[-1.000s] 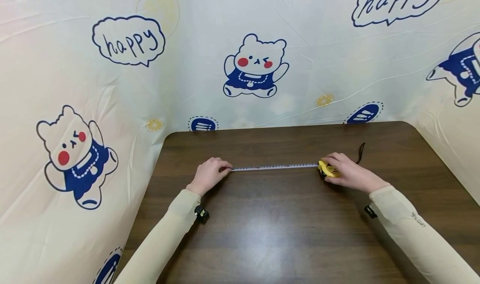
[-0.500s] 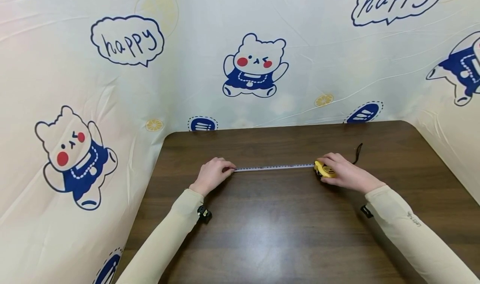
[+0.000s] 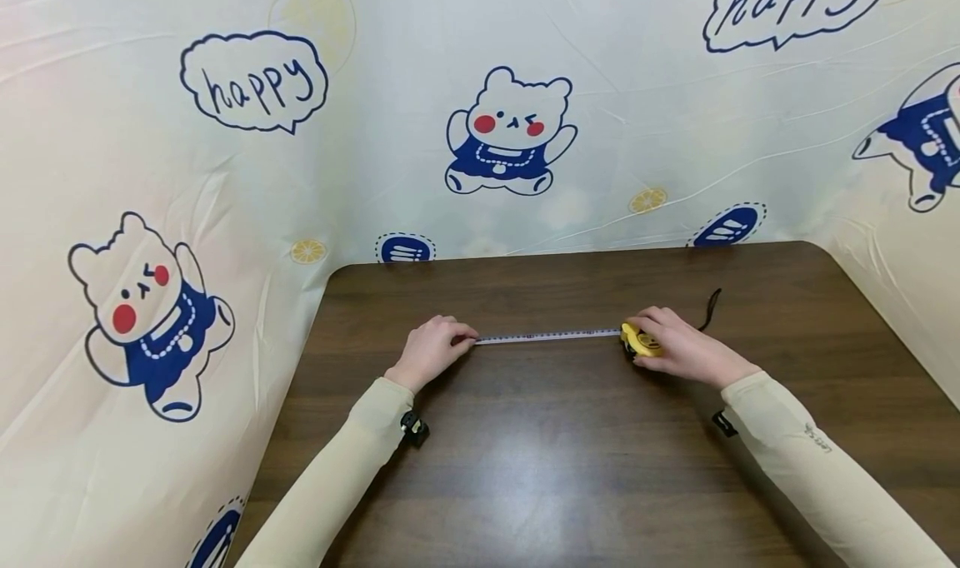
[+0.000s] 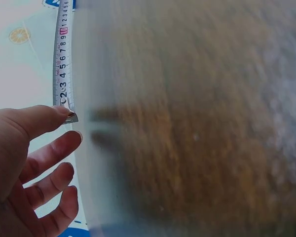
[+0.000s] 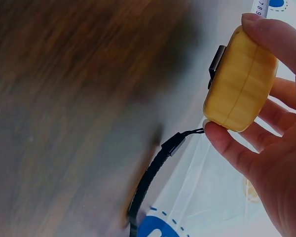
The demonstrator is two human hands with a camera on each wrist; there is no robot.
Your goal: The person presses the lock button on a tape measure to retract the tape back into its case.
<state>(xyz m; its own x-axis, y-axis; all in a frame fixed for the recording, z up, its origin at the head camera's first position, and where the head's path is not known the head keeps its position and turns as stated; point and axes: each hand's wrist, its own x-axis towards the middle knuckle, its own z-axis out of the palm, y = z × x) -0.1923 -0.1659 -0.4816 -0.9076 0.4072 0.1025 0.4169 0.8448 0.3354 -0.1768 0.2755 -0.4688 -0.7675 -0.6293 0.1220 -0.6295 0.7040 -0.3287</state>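
Note:
A yellow and black tape measure [image 3: 640, 342] is held in my right hand [image 3: 682, 347], its case gripped between thumb and fingers. In the right wrist view the yellow case [image 5: 241, 81] shows a dark metal clip [image 5: 216, 64] on one side and a black wrist strap [image 5: 150, 180] hanging from one end. The white blade [image 3: 547, 336] runs straight out to the left above the table. My left hand [image 3: 431, 353] pinches the blade's end; in the left wrist view the thumb lies over the metal end hook [image 4: 70, 118], with the other fingers loosely bent beneath.
Under both hands is a dark brown wooden table [image 3: 517, 451] with rounded far corners. A pale curtain [image 3: 375, 135] printed with bears and "happy" bubbles rises along its back and both sides. A small black camera [image 3: 414, 428] is strapped at the left wrist.
Both hands have come closer together, the left shifting right and the right shifting left. The exposed blade between them is shorter. Both grips look the same.

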